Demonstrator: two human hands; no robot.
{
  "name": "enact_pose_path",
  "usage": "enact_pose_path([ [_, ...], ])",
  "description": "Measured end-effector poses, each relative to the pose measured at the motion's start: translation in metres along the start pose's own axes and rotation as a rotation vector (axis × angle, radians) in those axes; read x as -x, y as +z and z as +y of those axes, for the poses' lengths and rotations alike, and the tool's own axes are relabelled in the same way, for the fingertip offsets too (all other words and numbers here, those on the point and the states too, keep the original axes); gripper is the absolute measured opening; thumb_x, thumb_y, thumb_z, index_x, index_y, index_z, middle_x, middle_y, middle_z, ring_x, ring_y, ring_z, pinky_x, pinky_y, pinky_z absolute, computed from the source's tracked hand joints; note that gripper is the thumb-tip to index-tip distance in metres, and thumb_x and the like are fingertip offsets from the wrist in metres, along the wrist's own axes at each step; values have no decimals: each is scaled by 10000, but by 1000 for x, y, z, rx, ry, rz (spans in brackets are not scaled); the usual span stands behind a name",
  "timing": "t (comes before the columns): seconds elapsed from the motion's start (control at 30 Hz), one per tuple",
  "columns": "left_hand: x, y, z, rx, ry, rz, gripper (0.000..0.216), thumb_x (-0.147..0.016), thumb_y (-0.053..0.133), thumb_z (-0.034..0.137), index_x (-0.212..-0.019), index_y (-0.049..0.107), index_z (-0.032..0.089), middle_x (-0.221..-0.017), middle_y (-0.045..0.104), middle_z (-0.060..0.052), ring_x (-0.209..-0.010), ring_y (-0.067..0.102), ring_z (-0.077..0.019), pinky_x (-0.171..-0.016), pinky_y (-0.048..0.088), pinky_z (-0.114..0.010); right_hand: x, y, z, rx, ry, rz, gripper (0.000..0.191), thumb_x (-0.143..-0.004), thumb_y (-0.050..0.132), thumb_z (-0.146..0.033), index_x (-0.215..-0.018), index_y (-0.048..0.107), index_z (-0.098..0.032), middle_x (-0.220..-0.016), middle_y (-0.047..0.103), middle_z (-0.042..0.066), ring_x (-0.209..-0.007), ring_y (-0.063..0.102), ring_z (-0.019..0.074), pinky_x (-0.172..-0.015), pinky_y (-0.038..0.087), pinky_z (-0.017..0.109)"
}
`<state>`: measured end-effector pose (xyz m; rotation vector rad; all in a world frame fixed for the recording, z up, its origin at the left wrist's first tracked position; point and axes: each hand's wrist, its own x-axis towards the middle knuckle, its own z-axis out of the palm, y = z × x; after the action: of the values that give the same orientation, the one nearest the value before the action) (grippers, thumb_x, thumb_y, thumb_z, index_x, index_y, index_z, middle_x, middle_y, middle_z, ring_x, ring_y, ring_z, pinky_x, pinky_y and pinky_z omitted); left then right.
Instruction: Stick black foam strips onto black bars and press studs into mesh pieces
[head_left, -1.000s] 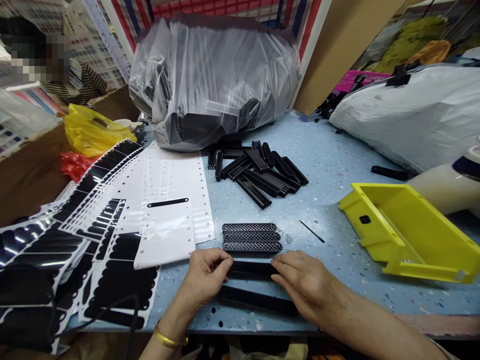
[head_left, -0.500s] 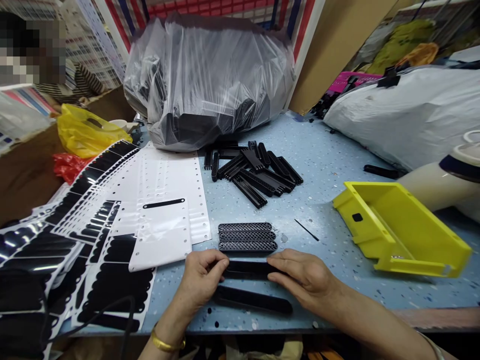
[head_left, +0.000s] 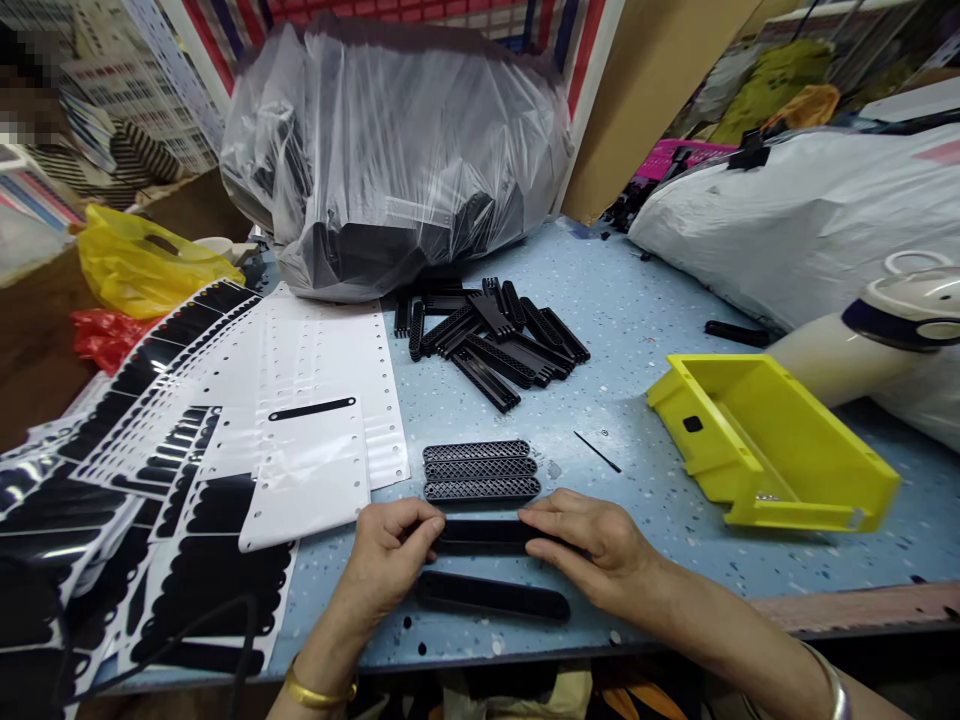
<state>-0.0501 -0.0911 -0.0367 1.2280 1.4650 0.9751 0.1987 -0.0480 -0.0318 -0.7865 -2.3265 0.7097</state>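
Observation:
Between my hands lies a long black plastic strip (head_left: 484,537) with rounded ends. My left hand (head_left: 395,552) pinches its left end between thumb and fingers. At the right end, my right hand (head_left: 592,545) grips it with fingers above and thumb along the near side. Closer to me, a second flat black strip (head_left: 495,597) rests slightly slanted on the table. Just beyond my hands, several black strips with a lattice face (head_left: 481,470) sit side by side. Farther back is a loose heap of similar black strips (head_left: 495,335).
Sheets of black stickers (head_left: 217,570) and a white backing sheet (head_left: 307,470) cover the left side. A yellow bin (head_left: 780,440) stands right, near a white rounded device (head_left: 847,330). A big plastic bag (head_left: 405,150) fills the back. A person's striped sleeve (head_left: 142,150) shows far left.
The view has shifted slightly, so everything on the table appears a little farther left. Both hands keep their hold on the same black strip, with hardly any movement.

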Motion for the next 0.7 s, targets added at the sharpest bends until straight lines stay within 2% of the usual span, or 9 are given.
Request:
enact_pose_path([
  [0.1,0,0,1,-1,-8,1,229,-727,629,359,-619,681,164,-583,647,-24,-486,594,-133,-458,495,-210,0,-1,1,-6,15,-2,220,-938,563,-218,-1079,730,-201,-859,738,66,-793,691,177,-696,584,271],
  [0.3,0,-1,-1,-4,-7,-4,236,-727,637,372,-624,689,166,-591,664,-27,-483,605,-138,-453,501,-214,3,4,-4,100,-67,36,273,-951,493,-159,-1145,685,-166,-856,713,89,-792,659,196,-708,578,327],
  [0.4,0,-1,-2,-5,-7,-2,241,-728,642,376,-630,695,162,-582,661,-26,-478,609,-139,-450,494,-210,3,3,-5,98,-32,9,271,-949,496,-159,-1138,690,-156,-850,709,93,-795,657,197,-708,577,328],
  [0.53,0,-1,-1,-7,-13,6,249,-722,654,384,-632,704,158,-584,662,-28,-473,614,-140,-452,489,-209,1,0,4,-16,58,-31,222,-923,582,-217,-1084,731,-189,-882,751,72,-824,684,189,-727,583,313],
  [0.7,-1,-1,-2,-8,-17,13,255,-713,666,397,-640,715,158,-561,658,-26,-455,617,-145,-436,476,-208,1,1,9,-94,102,-11,210,-906,614,-249,-1062,754,-233,-890,774,51,-834,699,185,-748,582,324],
])
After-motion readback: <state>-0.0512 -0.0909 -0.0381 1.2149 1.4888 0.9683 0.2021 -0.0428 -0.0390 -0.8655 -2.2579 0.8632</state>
